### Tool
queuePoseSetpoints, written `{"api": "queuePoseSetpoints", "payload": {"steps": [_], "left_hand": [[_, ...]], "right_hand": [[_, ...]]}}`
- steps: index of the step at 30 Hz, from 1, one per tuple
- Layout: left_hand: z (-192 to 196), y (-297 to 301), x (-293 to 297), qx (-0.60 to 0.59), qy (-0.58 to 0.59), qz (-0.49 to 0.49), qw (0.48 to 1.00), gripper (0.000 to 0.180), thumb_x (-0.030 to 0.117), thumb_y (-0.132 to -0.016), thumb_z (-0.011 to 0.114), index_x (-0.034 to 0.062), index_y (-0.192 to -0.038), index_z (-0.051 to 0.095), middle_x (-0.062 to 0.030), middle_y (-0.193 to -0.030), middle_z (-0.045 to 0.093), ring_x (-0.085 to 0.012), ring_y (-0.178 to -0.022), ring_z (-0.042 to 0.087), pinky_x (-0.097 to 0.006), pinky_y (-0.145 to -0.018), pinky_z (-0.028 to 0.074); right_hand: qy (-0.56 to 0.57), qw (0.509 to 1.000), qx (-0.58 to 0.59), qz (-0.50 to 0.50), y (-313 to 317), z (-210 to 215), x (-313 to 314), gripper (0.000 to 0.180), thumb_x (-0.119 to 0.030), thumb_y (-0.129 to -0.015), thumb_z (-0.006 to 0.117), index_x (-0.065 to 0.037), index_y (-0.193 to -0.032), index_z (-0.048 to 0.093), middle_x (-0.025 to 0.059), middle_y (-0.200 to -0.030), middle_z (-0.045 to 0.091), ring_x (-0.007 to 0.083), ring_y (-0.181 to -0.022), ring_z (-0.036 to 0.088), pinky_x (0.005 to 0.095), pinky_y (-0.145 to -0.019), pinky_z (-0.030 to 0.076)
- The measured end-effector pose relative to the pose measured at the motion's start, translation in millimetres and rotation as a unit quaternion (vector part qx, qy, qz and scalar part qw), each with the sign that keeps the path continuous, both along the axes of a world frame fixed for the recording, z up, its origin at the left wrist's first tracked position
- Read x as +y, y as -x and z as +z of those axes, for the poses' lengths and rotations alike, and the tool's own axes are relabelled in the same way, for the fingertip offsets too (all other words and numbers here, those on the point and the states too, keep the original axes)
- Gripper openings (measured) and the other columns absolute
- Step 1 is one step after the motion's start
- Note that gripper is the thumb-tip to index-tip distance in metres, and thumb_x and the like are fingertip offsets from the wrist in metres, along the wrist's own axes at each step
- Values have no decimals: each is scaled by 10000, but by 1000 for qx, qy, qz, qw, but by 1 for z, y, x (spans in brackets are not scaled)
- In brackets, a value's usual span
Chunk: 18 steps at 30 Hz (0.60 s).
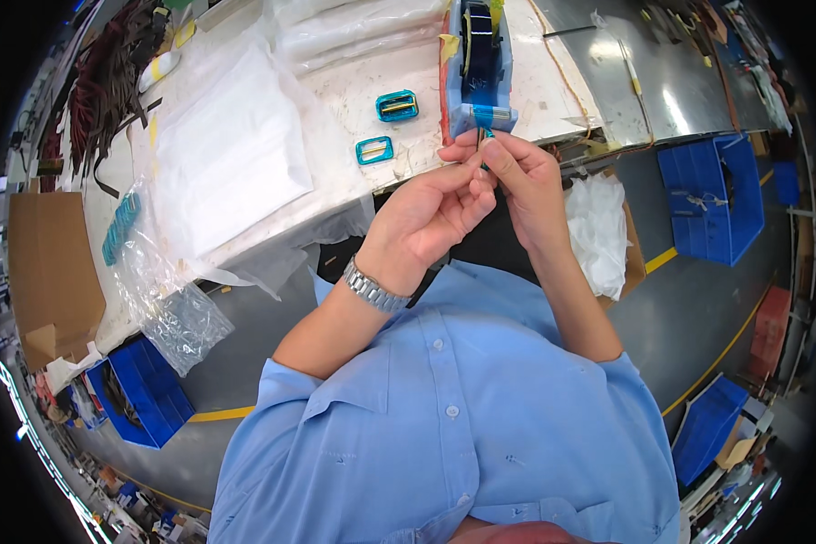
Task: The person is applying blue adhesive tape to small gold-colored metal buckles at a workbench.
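Observation:
In front of the blue tape dispenser (480,82), my two hands meet fingertip to fingertip. A small teal buckle (487,156) is pinched between them, mostly covered by the fingers and seen nearly edge-on. My left hand (435,210), a metal watch on its wrist, has its thumb and index finger closed on the buckle, the other fingers curled. My right hand (524,181) grips it from the other side with thumb and fingers. To the left on the table lie a teal slide buckle (397,106) with a gold-coloured bar and a smaller-looking teal buckle (374,150).
White plastic sheets (236,154) cover the left of the table (335,95). A clear bag (186,326) with teal pieces hangs over its edge beside a cardboard box (54,272). Dark straps (109,82) lie far left. Blue bins (712,199) and a box with white plastic (598,236) stand right.

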<state>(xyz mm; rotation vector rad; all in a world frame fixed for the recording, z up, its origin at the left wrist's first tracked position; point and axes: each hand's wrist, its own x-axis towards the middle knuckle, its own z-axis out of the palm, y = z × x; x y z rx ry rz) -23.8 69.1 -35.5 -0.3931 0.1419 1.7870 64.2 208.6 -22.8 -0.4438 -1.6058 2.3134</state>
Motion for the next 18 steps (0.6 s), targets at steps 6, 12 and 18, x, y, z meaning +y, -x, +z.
{"api": "queuePoseSetpoints", "payload": {"steps": [6,12,18], "left_hand": [[-46,-35,-20,-60,82,-4,995,126,-26,-1079,558,14,-1185,611,-94,-1043,672,-203,-906,710,-315,-806,669],[8,-39,-40,348,175,15,921,163,143,-1080,662,-12,-1028,672,-38,-880,682,-130,-738,700,-336,-676,664],[34,-41,-50,516,263,55,814,149,98,-1068,661,-50,-1054,675,-53,-835,704,-118,-681,703,-306,-607,637]], "right_hand": [[9,996,-73,40,-35,-40,-19,345,-233,-1119,587,66,-1251,697,201,-1150,782,215,-1067,747,345,-974,587],[-63,997,23,48,-49,6,-29,338,-110,-1113,573,42,-1410,629,113,-1309,739,130,-1150,688,290,-983,555],[-254,966,-8,45,-53,34,-23,275,-49,-1049,652,15,-1308,716,110,-1171,787,132,-1038,739,289,-907,586]]}}
